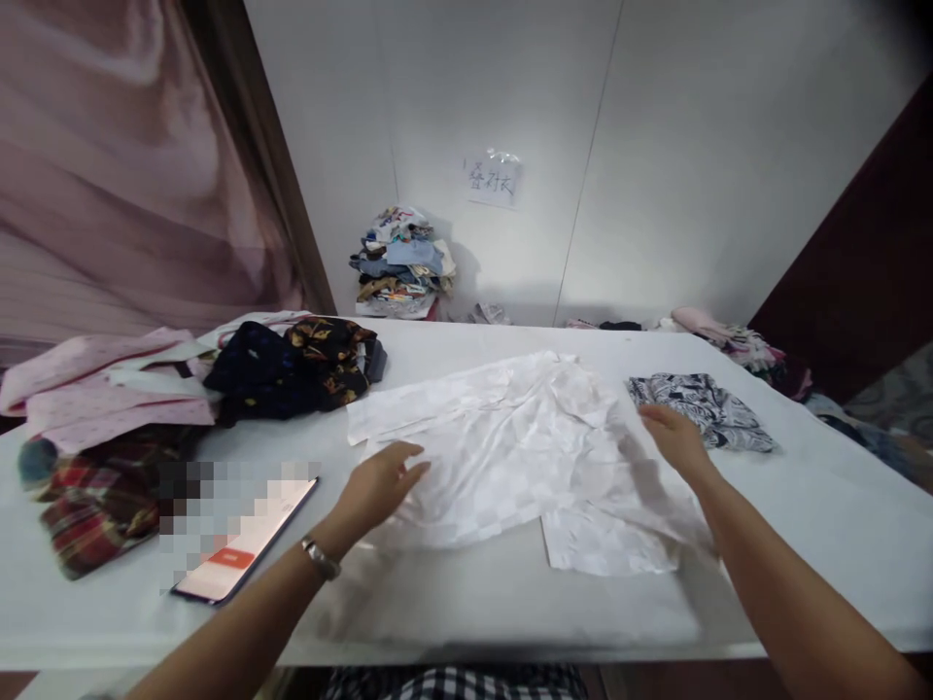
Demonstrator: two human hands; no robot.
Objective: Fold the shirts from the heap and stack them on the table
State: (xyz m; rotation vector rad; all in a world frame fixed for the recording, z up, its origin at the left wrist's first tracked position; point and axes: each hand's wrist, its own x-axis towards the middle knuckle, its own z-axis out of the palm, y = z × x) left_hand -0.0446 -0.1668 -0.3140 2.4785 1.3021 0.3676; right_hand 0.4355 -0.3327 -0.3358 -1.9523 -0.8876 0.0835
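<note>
Tabletop [823,544] bears a rumpled white garment [502,467], best smoothed outward; left hand [379,481] half-open, empty; right hand [676,439] loosely curled, grip unclear.

White table [823,515] with shirt [502,457], phone [252,549], clothes pile [269,374], patterned garment [710,403]

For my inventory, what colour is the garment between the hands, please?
The garment is white, per the head view.

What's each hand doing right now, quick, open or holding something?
Left hand: open, thumb apart from fingers, at the white shirt.
Right hand: can't tell whether it's open, closed or holding anything.
</note>
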